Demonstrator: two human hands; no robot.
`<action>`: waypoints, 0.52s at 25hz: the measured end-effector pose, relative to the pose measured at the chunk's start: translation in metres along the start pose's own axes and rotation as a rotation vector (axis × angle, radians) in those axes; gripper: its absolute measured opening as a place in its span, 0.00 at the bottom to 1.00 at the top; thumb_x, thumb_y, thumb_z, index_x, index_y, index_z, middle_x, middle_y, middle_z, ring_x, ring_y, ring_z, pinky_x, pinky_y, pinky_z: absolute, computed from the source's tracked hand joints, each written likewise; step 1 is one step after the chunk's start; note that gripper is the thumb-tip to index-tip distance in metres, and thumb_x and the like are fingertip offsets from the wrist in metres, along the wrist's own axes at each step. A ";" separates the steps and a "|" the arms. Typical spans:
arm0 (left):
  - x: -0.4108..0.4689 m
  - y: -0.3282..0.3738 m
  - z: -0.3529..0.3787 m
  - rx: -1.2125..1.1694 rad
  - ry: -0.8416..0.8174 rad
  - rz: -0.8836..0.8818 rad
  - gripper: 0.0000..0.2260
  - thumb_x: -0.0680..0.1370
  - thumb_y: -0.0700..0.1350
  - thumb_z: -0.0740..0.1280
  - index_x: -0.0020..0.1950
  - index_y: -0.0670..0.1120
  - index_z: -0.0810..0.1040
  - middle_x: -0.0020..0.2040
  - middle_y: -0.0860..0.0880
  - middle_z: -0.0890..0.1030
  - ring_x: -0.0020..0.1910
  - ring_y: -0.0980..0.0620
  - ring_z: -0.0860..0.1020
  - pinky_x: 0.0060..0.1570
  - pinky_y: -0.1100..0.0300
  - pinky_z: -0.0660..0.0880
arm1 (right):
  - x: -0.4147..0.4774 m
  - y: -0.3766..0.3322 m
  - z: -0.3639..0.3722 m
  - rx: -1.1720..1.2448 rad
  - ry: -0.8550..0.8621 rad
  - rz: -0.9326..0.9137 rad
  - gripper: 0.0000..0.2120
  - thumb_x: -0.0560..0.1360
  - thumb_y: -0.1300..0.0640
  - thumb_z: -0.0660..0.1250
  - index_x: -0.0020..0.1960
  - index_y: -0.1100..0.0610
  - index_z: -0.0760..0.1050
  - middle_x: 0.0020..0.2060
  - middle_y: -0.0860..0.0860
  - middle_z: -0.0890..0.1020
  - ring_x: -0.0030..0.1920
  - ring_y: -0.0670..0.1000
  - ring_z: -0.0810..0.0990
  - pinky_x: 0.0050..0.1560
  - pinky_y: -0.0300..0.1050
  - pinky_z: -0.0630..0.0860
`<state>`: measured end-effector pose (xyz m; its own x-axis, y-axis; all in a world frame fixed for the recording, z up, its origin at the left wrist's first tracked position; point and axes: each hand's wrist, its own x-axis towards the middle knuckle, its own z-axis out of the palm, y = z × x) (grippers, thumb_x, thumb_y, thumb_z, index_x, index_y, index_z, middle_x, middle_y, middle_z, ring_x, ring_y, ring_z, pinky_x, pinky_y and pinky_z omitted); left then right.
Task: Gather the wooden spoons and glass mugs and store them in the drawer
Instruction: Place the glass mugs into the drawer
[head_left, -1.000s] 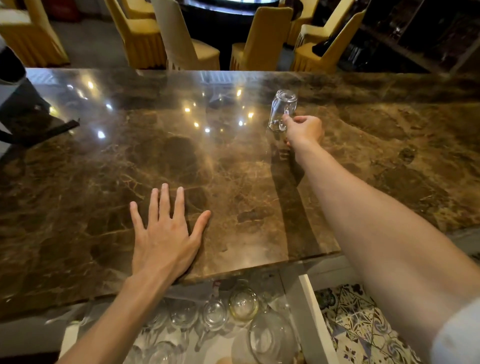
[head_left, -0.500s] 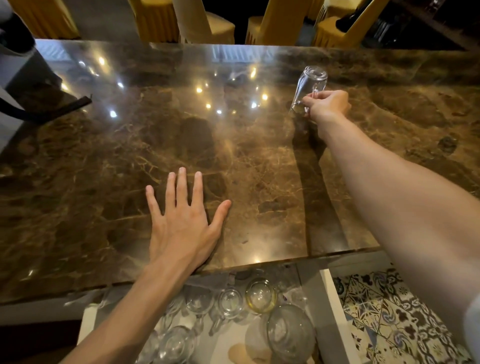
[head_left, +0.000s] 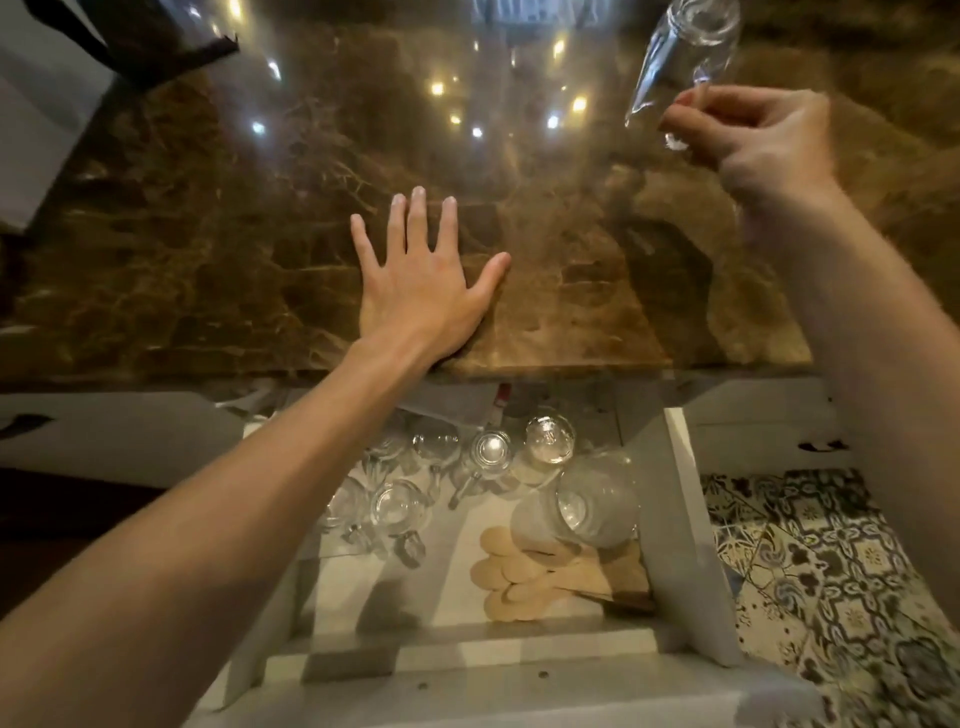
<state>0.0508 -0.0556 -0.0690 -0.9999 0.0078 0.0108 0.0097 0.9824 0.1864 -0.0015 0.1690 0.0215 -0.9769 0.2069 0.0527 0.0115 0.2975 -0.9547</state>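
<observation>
Since a second ago my right hand (head_left: 753, 140) has drawn the glass mug (head_left: 680, 57) back from the far middle of the countertop (head_left: 208, 234) toward me, and the view has tipped down so the whole open drawer (head_left: 691, 545) now shows. I see the fingers curled in a closed pinch on the mug's handle, with the mug tilted and hanging in the air over the right part of the marble, clear of the surface. My left hand (head_left: 421, 291) has not shifted: it lies flat on the stone near the front edge, fingers spread wide, gripping nothing.

Below the front edge, the drawer holds the things already put away. Several glass mugs (head_left: 447, 462) stand clustered in its back and left part, close together, some touching. A larger glass (head_left: 587, 512) lies tilted near the right wall. Just in front of it, wooden spoons (head_left: 514, 577) lie in a loose pile on the drawer floor, their bowls pointing left; the glass overlaps their handles. To the right of the drawer I see patterned floor tiles (head_left: 831, 571).
</observation>
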 end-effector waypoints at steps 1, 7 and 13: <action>-0.001 -0.001 0.000 -0.002 0.003 0.002 0.34 0.77 0.68 0.45 0.77 0.49 0.48 0.78 0.44 0.48 0.77 0.46 0.44 0.72 0.39 0.38 | -0.018 -0.004 -0.003 0.029 -0.039 -0.021 0.05 0.70 0.58 0.74 0.45 0.56 0.81 0.38 0.45 0.83 0.40 0.40 0.81 0.47 0.36 0.78; -0.002 -0.002 -0.002 -0.041 0.016 0.001 0.34 0.77 0.67 0.47 0.77 0.48 0.51 0.78 0.44 0.50 0.77 0.46 0.45 0.72 0.40 0.38 | -0.128 -0.007 -0.007 0.166 -0.211 -0.005 0.09 0.67 0.61 0.75 0.47 0.60 0.81 0.37 0.47 0.86 0.43 0.45 0.84 0.47 0.36 0.79; -0.006 -0.001 0.001 -0.020 0.060 -0.004 0.33 0.77 0.66 0.48 0.77 0.48 0.53 0.78 0.44 0.51 0.77 0.46 0.47 0.73 0.40 0.40 | -0.226 0.031 -0.002 0.074 -0.429 0.125 0.13 0.60 0.56 0.77 0.44 0.58 0.83 0.40 0.49 0.87 0.43 0.46 0.85 0.44 0.34 0.80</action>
<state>0.0566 -0.0561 -0.0700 -0.9976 -0.0082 0.0687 0.0061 0.9785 0.2060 0.2197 0.1334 -0.0189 -0.9693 -0.1723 -0.1752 0.1347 0.2237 -0.9653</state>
